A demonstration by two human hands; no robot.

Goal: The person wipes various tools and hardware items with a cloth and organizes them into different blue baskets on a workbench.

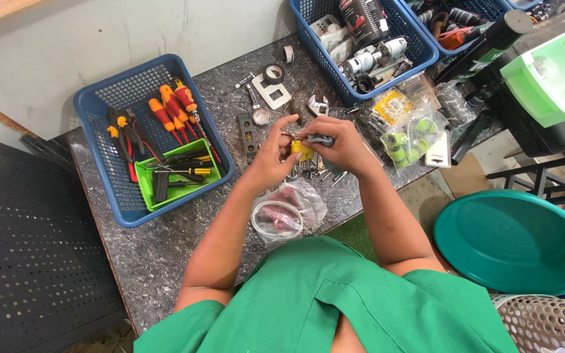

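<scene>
Yellow hex-key set (303, 151), just right of the blue screwdriver basket (102, 108): we gripped it with both left hand (271, 157) and right hand (335, 145), apparently sorting keys; selecting one needed a fingertip pinch.

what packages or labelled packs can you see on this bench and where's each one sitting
Clear bag: near bench edge, below both hands, crumpled, holding a white coiled cable.
Clear packets: right of the right hand, with yellow and green parts.
Dark printed pack: upright in the middle blue basket, black with red and white.
</scene>
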